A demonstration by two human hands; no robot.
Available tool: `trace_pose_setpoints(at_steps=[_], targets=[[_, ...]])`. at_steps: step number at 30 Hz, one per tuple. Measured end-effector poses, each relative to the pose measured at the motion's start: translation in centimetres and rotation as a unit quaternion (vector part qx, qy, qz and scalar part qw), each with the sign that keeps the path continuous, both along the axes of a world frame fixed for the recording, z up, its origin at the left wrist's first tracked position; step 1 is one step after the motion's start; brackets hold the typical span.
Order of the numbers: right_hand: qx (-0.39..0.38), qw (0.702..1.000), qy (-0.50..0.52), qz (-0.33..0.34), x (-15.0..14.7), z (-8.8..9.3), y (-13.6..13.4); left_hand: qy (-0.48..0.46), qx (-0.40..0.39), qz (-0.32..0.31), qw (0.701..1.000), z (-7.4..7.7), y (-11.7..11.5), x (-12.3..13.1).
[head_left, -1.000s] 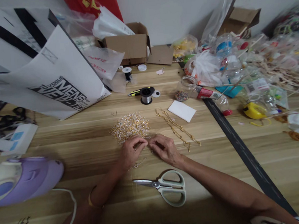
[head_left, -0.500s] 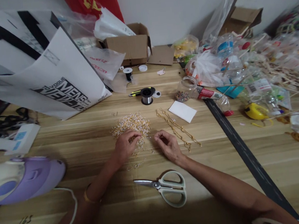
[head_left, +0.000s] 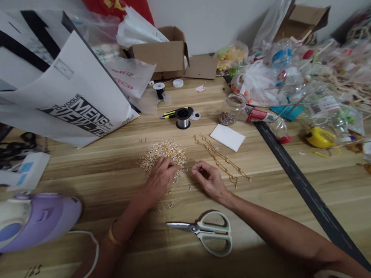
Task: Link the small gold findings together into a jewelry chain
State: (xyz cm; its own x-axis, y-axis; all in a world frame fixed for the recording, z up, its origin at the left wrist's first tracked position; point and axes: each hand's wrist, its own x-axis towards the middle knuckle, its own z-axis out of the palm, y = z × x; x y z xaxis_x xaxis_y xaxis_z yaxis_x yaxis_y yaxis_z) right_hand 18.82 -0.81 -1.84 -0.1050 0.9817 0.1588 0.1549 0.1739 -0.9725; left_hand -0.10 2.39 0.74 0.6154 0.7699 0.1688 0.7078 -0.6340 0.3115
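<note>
My left hand (head_left: 164, 173) rests at the lower right edge of a heap of small gold and silver beads (head_left: 160, 152), fingers bent together over it; anything in them is too small to make out. A short gap to the right, my right hand (head_left: 208, 178) has thumb and forefinger pinched, and whatever they hold is hidden. Beyond it lies a gold chain (head_left: 218, 157), laid in two strands. A short, thin chain (head_left: 170, 204) is on the wood below my left hand. Nearer me are scissors (head_left: 209, 232) with pale green handles, blades pointing left.
A spool of wire (head_left: 183, 118), a white card (head_left: 227, 137) and a jar of beads (head_left: 231, 109) stand farther back. At left are a white bag (head_left: 71, 92) and a purple iron (head_left: 43, 220) with its cord. Bottles and plastic clutter (head_left: 316, 75) fill the right.
My left hand has rolled over and shifted slightly right, its back now turned up over the beads. My right hand stays pinched in nearly the same place.
</note>
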Motion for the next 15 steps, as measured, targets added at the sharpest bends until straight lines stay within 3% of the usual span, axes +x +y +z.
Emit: trace_pose_setpoints(at_steps=[9,15], targets=[[-0.008,1.000,-0.005,0.008,0.0,-0.1,0.0,-0.060,0.011,0.010,0.998,-1.4,1.1,-1.0],[-0.019,1.000,-0.007,0.007,0.0,0.0,0.0,-0.097,0.004,0.019,0.995,-1.4,1.2,-1.3]])
